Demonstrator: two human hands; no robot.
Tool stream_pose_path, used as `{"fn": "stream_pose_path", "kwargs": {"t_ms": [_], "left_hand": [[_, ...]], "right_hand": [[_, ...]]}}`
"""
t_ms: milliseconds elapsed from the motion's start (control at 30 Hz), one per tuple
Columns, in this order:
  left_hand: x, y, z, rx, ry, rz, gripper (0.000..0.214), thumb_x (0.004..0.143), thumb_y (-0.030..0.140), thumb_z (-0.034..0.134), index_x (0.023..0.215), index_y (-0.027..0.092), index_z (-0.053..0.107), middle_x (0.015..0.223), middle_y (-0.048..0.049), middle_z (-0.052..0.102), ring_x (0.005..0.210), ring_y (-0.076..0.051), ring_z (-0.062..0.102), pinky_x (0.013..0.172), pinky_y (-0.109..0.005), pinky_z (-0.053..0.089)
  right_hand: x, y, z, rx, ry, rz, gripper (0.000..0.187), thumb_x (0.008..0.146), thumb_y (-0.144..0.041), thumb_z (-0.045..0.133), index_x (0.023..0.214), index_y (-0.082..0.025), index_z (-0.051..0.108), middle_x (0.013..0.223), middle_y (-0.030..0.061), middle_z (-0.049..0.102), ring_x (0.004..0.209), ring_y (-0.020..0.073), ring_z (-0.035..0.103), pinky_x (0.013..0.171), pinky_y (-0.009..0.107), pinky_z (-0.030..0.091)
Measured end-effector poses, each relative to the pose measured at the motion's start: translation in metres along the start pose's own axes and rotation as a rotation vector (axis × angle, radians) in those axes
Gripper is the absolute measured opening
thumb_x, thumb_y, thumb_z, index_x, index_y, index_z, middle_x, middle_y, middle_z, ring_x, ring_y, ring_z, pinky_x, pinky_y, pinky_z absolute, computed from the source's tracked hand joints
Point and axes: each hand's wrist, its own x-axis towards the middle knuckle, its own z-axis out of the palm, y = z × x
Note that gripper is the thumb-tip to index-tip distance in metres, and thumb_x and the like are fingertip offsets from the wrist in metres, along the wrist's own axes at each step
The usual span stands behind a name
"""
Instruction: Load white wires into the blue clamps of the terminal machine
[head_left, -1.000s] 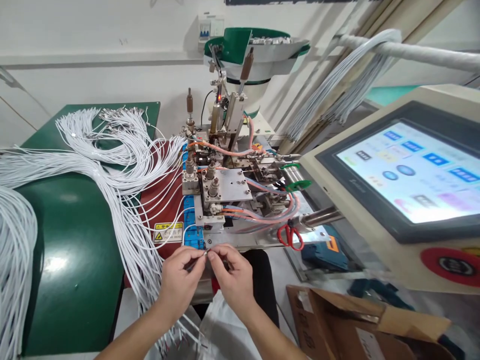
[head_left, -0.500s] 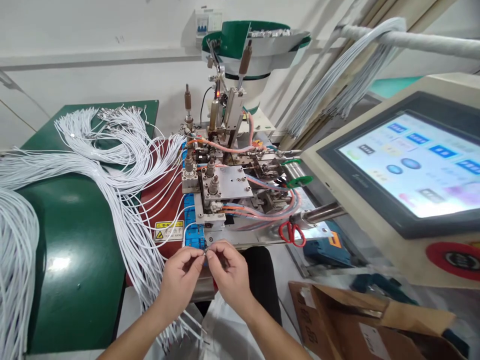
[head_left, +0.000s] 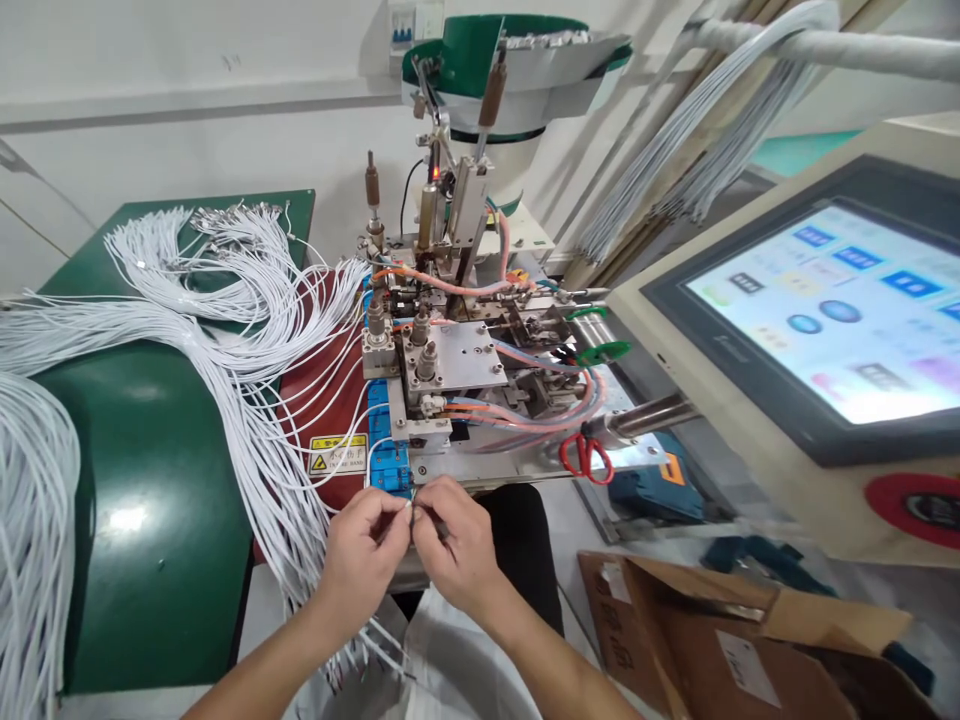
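My left hand [head_left: 366, 540] and my right hand [head_left: 455, 540] meet fingertip to fingertip at the near end of the blue holder strip [head_left: 388, 462]. Both are closed in a pinch on the small end of a white cable; its thin tip shows between the fingers, and the rest of it is mostly hidden. White cables [head_left: 232, 440] lie in a thick bundle left of my left hand, and several run singly into the blue strip. Just beyond my hands stands the metal machine [head_left: 461, 360], with its flat plate and air tubes.
A touchscreen panel [head_left: 832, 300] juts in at the right. Red-handled scissors [head_left: 586, 457] lie on the machine's right edge. An open cardboard box [head_left: 675, 640] is at lower right. The green table [head_left: 157, 500] is at left; a green feeder bowl [head_left: 469, 60] stands behind.
My hands stay together in nearly the same place, their fingertips shifting slightly at the cable end. The view has tilted down a little, so the background sits higher.
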Motion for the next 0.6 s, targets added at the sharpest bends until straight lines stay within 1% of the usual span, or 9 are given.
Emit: {"fn": "stream_pose_path", "kwargs": {"t_ms": [100, 233, 300, 400, 467, 500, 600], "left_hand": [[-0.0003, -0.0011, 0.0002, -0.035, -0.007, -0.037, 0.016, 0.081, 0.027, 0.052, 0.075, 0.017, 0.062, 0.070, -0.0004, 0.057, 0.060, -0.011, 0.054, 0.056, -0.021, 0.044], [0.0014, 0.0013, -0.0028, -0.029, -0.023, -0.041, 0.017, 0.080, 0.026, 0.052, 0.072, 0.016, 0.062, 0.065, 0.0001, 0.057, 0.053, -0.010, 0.052, 0.051, -0.020, 0.042], [0.0016, 0.0015, -0.0029, -0.017, -0.022, -0.026, 0.018, 0.080, 0.026, 0.052, 0.071, 0.015, 0.062, 0.063, 0.0002, 0.056, 0.053, -0.009, 0.051, 0.049, -0.019, 0.041], [0.0007, 0.0016, -0.0017, -0.007, -0.004, -0.028, 0.018, 0.081, 0.027, 0.051, 0.074, 0.015, 0.062, 0.065, -0.0005, 0.057, 0.054, -0.010, 0.052, 0.050, -0.019, 0.042], [0.0003, 0.0023, -0.0013, 0.008, -0.001, -0.034, 0.018, 0.082, 0.027, 0.050, 0.076, 0.015, 0.062, 0.068, -0.0012, 0.059, 0.057, -0.010, 0.054, 0.052, -0.020, 0.043], [0.0003, 0.0028, -0.0015, 0.020, -0.006, -0.034, 0.018, 0.082, 0.027, 0.050, 0.076, 0.015, 0.062, 0.069, -0.0015, 0.060, 0.059, -0.011, 0.055, 0.054, -0.021, 0.044], [0.0025, 0.0046, -0.0045, 0.076, -0.031, 0.005, 0.017, 0.083, 0.026, 0.050, 0.078, 0.016, 0.063, 0.073, -0.0025, 0.062, 0.067, -0.013, 0.058, 0.061, -0.023, 0.047]], "right_hand": [[-0.0015, 0.0036, 0.0000, 0.105, -0.008, 0.075, 0.015, 0.077, -0.015, 0.047, 0.064, -0.018, 0.053, 0.063, 0.0011, 0.051, 0.060, 0.0134, 0.048, 0.055, 0.025, 0.040], [0.0030, 0.0059, -0.0016, 0.279, 0.004, 0.279, 0.007, 0.075, -0.021, 0.053, 0.070, -0.018, 0.057, 0.068, 0.0015, 0.054, 0.061, 0.0130, 0.051, 0.057, 0.025, 0.042], [0.0047, 0.0053, 0.0000, 0.331, 0.016, 0.381, 0.009, 0.073, -0.023, 0.056, 0.067, -0.017, 0.057, 0.066, 0.0007, 0.053, 0.060, 0.0124, 0.050, 0.056, 0.025, 0.041], [0.0037, 0.0039, 0.0039, 0.383, 0.020, 0.483, 0.013, 0.073, -0.025, 0.056, 0.063, -0.017, 0.055, 0.063, -0.0004, 0.051, 0.058, 0.0115, 0.048, 0.055, 0.024, 0.040], [0.0013, 0.0038, 0.0056, 0.389, 0.027, 0.502, 0.013, 0.074, -0.024, 0.054, 0.063, -0.017, 0.053, 0.061, -0.0012, 0.050, 0.056, 0.0108, 0.046, 0.054, 0.023, 0.039], [0.0000, 0.0040, 0.0058, 0.360, 0.030, 0.484, 0.013, 0.074, -0.023, 0.052, 0.063, -0.017, 0.051, 0.061, -0.0016, 0.049, 0.055, 0.0105, 0.045, 0.053, 0.023, 0.039], [-0.0023, 0.0055, 0.0040, 0.171, 0.013, 0.337, 0.012, 0.075, -0.019, 0.049, 0.063, -0.018, 0.050, 0.061, -0.0016, 0.048, 0.056, 0.0111, 0.045, 0.053, 0.023, 0.038]]}}
